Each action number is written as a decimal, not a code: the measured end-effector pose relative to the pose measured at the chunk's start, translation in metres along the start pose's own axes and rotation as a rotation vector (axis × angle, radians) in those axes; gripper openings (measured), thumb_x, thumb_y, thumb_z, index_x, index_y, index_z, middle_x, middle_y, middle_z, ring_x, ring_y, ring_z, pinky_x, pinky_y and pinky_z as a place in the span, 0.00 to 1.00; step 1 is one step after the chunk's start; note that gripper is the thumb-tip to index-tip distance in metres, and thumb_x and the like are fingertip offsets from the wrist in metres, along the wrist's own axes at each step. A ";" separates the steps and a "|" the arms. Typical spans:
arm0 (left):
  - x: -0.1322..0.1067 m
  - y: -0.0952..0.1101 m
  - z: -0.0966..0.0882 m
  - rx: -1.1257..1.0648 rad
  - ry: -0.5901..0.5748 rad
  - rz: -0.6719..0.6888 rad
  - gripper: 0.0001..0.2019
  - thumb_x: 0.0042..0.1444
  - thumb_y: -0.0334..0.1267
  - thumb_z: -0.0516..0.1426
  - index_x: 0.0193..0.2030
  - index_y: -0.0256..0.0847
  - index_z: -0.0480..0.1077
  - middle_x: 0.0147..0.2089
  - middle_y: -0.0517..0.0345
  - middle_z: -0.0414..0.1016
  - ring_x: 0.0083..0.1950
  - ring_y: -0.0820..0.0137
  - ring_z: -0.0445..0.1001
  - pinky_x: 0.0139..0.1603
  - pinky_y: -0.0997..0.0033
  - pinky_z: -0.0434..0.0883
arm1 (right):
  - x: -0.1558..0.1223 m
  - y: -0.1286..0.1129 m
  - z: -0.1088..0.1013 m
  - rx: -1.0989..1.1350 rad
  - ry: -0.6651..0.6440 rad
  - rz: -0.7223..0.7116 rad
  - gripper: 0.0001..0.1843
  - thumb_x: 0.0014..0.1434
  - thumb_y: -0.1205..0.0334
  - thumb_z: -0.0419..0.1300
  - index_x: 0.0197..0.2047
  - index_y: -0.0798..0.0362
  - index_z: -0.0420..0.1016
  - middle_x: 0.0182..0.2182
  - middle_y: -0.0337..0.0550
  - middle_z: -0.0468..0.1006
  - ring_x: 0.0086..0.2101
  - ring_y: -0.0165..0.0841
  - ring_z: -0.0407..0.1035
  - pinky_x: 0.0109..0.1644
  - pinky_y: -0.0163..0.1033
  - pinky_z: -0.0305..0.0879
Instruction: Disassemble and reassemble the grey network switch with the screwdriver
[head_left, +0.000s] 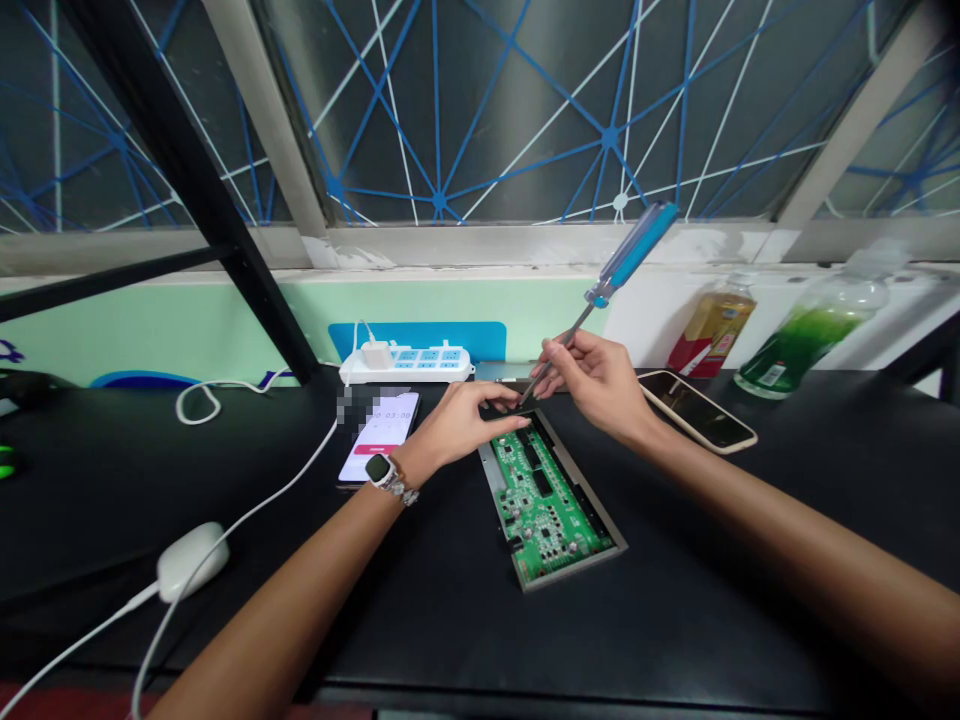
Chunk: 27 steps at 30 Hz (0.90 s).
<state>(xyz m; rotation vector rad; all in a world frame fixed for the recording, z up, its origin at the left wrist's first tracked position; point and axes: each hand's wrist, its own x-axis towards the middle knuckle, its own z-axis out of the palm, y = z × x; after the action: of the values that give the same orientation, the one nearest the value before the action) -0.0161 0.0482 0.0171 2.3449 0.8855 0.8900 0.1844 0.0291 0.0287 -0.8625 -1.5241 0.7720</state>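
Note:
My right hand point(592, 378) grips a screwdriver point(634, 255) by its metal shaft. Its clear and blue handle points up and to the right, and the shaft slants down toward the far end of a green circuit board point(541, 510) in a metal frame. Close by the screwdriver's tip is my left hand point(469, 420), its thumb and forefinger stretched out with a gap between them, over the board's far edge. Those fingers partly hide the spot where the tip ends, so I cannot tell what it touches. A watch point(380, 468) and a bracelet are on my left wrist.
Left of the board lies a lit phone point(384, 435); a dark-screened phone point(697, 410) lies to the right. A white power strip point(405, 362) is against the wall. Two bottles, one amber point(712, 325) and one green point(806, 335), stand back right. A white adapter point(193, 560) and cables lie left.

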 end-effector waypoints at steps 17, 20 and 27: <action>0.012 -0.017 0.031 0.298 -0.008 0.016 0.04 0.55 0.39 0.65 0.35 0.42 0.79 0.39 0.54 0.72 0.45 0.61 0.71 0.51 0.57 0.67 | 0.001 0.016 -0.010 -0.321 -0.044 -0.038 0.18 0.67 0.47 0.54 0.35 0.53 0.71 0.26 0.44 0.79 0.24 0.34 0.74 0.30 0.39 0.71; 0.018 -0.017 0.038 0.309 -0.043 -0.035 0.03 0.55 0.37 0.64 0.33 0.41 0.79 0.37 0.54 0.71 0.45 0.60 0.70 0.51 0.57 0.67 | 0.005 0.014 -0.013 -0.286 -0.016 -0.046 0.19 0.66 0.46 0.54 0.34 0.53 0.71 0.26 0.44 0.78 0.24 0.34 0.74 0.29 0.39 0.71; 0.016 -0.013 0.041 0.330 -0.025 0.044 0.04 0.59 0.34 0.60 0.35 0.39 0.76 0.41 0.52 0.69 0.46 0.59 0.69 0.50 0.56 0.69 | 0.005 0.013 -0.013 -0.262 0.002 -0.038 0.21 0.65 0.42 0.55 0.34 0.53 0.71 0.26 0.43 0.78 0.24 0.33 0.74 0.29 0.39 0.73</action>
<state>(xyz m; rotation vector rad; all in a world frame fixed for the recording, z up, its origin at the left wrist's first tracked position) 0.0176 0.0604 -0.0122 2.6569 1.0413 0.7776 0.1981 0.0401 0.0214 -1.0224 -1.6589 0.5501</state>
